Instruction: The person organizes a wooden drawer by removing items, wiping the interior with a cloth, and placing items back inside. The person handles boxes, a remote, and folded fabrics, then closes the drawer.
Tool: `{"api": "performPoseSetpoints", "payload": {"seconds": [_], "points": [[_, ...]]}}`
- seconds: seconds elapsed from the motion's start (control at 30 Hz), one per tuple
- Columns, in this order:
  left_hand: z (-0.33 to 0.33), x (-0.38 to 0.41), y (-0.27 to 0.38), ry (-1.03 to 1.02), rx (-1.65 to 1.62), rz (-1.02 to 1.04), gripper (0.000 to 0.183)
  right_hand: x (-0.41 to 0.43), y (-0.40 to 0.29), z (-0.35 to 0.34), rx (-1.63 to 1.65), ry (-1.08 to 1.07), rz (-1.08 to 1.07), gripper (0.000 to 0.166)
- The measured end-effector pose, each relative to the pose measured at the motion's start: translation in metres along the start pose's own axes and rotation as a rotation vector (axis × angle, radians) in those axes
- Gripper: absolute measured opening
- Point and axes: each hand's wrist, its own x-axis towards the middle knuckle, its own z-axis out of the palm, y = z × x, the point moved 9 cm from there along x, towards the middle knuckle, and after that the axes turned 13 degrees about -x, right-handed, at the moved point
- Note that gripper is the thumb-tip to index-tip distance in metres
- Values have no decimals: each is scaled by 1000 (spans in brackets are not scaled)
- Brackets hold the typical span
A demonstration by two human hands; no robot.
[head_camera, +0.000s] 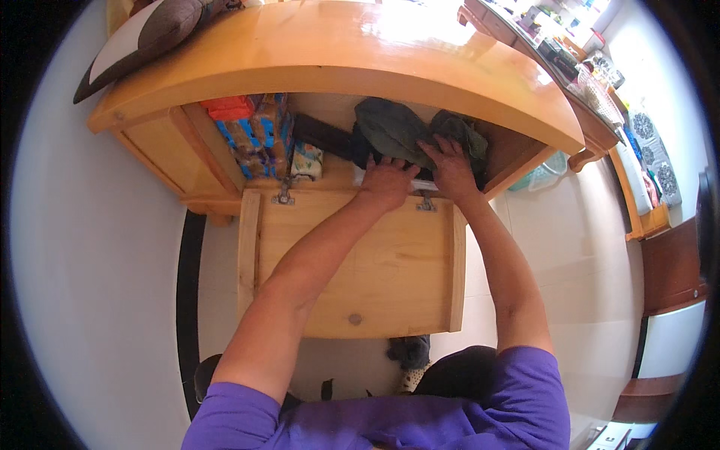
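Both my hands reach into the open compartment of a wooden cabinet [332, 79]. My left hand [389, 183] lies palm down, fingers spread, at the front edge of a dark cloth item, above something white [423, 184]. My right hand [454, 171] rests against a dark grey-green cloth item [391, 126], which looks like a cap or folded garment; its fingertips touch the cloth. More bunched dark cloth [464, 135] sits behind that hand. Under my forearms hangs the lowered cabinet door [360, 259], on two metal hinges [283, 197]. What lies beneath my palms is hidden.
Left in the compartment stand plastic-wrapped packs [259, 135] with a red packet [229, 107] on top. Beside them are a small patterned pack [307, 160] and a dark box-like object [323, 135]. A cushion [169, 34] lies on the cabinet top. A translucent plastic basket [543, 171] stands right.
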Motion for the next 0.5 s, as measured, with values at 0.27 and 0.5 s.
{"api": "performPoseSetpoints", "payload": {"seconds": [0.27, 0.5], "points": [[-75, 2, 21, 177, -64, 138, 36, 1, 6, 11, 82, -115, -26, 58], [-45, 10, -32, 164, 114, -43, 42, 10, 9, -38, 355, -46, -73, 55]]}}
